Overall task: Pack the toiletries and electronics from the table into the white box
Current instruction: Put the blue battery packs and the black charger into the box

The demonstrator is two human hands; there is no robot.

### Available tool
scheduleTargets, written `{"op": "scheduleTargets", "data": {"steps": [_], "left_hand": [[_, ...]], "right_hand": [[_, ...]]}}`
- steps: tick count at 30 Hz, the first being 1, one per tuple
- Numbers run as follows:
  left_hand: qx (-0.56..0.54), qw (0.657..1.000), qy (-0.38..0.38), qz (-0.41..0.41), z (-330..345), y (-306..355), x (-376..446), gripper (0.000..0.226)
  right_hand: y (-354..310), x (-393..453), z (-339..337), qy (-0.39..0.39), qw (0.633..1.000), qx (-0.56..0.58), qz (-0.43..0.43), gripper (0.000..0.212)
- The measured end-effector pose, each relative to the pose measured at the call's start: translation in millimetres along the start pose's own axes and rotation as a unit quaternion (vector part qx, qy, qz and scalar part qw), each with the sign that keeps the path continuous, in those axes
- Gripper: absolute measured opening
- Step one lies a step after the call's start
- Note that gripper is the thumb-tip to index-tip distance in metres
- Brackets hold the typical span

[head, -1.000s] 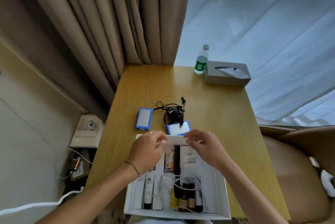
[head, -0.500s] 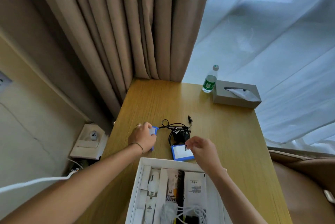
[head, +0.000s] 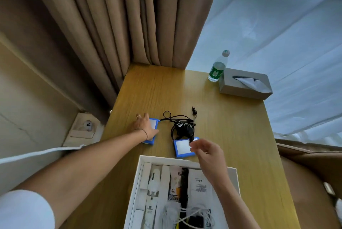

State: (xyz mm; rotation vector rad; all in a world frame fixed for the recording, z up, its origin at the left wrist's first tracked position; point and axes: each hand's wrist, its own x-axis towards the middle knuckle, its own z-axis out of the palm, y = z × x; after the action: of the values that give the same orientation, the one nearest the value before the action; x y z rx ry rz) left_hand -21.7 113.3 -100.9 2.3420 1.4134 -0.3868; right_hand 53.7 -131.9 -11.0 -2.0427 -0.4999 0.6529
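The open white box [head: 141, 169] stands at the table's near edge with tubes, a black comb and white cables inside. Beyond it lie two blue-edged devices and a black charger with a tangled cable [head: 182, 126]. My left hand [head: 143, 126] lies over the left blue device [head: 154, 124], fingers wrapped on its edges. My right hand [head: 205, 151] hovers at the right edge of the second blue device [head: 182, 147], fingers pinched near its corner; whether it touches is unclear.
A green-labelled water bottle [head: 217, 68] and a grey tissue box [head: 245, 83] stand at the table's [head: 231, 126] far right corner. Beige curtains [head: 111, 25] hang behind the table. A wall socket unit [head: 83, 130] sits low on the left, a brown seat [head: 311, 173] on the right.
Both hands left the box's far rim and reached forward. The left hand went onto the left blue device, the right hand to the second device. The view tilted up.
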Motion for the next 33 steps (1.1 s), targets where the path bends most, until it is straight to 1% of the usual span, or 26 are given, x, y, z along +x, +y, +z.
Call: {"op": "scheduleTargets", "data": {"steps": [3,6,12,15,17,21,23,24,25,27,28,29,31,33], "left_hand": [[-0.026,1.000,-0.003,0.006,-2,0,5,0.066],[-0.091,0.996,0.003,0.011,-12,-2,1,0.060],[-0.177,0.978,0.072,0.079,-42,-3,-34,0.059],[-0.208,0.966,0.107,0.109,-63,0,-59,0.059],[-0.230,0.956,0.134,0.126,-75,4,-76,0.060],[-0.261,0.933,0.185,0.164,-96,11,-111,0.063],[-0.288,0.920,0.192,0.185,-104,14,-127,0.064],[-0.310,0.911,0.187,0.196,-107,15,-135,0.066],[-0.340,0.902,0.175,0.203,-110,16,-141,0.067],[-0.409,0.880,0.138,0.199,-113,18,-154,0.068],[-0.450,0.866,0.112,0.188,-114,20,-160,0.065],[-0.498,0.846,0.078,0.175,-114,22,-166,0.061],[-0.588,0.796,-0.001,0.143,-111,23,-178,0.051],[-0.640,0.756,-0.076,0.120,-106,19,-189,0.046]], "right_hand": [[-1,-2,-1,0.004,1.000,0.007,-0.005,0.027],[-1,-3,-3,0.005,1.000,0.016,-0.007,0.028],[-9,-8,-9,0.013,0.999,0.026,-0.023,0.032],[-21,-9,-14,0.033,0.998,0.040,-0.038,0.036],[-33,-10,-18,0.054,0.996,0.039,-0.067,0.037],[-62,-10,-29,0.128,0.976,0.024,-0.172,0.033],[-76,-9,-37,0.137,0.966,0.010,-0.218,0.029],[-82,-9,-41,0.118,0.966,0.020,-0.230,0.028],[-88,-9,-44,0.081,0.968,0.050,-0.230,0.027],[-100,-13,-53,-0.030,0.969,0.155,-0.189,0.022],[-106,-16,-58,-0.090,0.963,0.197,-0.159,0.022],[-109,-20,-64,-0.146,0.957,0.214,-0.132,0.025],[-109,-32,-73,-0.238,0.948,0.192,-0.092,0.030],[-103,-43,-78,-0.303,0.935,0.161,-0.087,0.026]]}}
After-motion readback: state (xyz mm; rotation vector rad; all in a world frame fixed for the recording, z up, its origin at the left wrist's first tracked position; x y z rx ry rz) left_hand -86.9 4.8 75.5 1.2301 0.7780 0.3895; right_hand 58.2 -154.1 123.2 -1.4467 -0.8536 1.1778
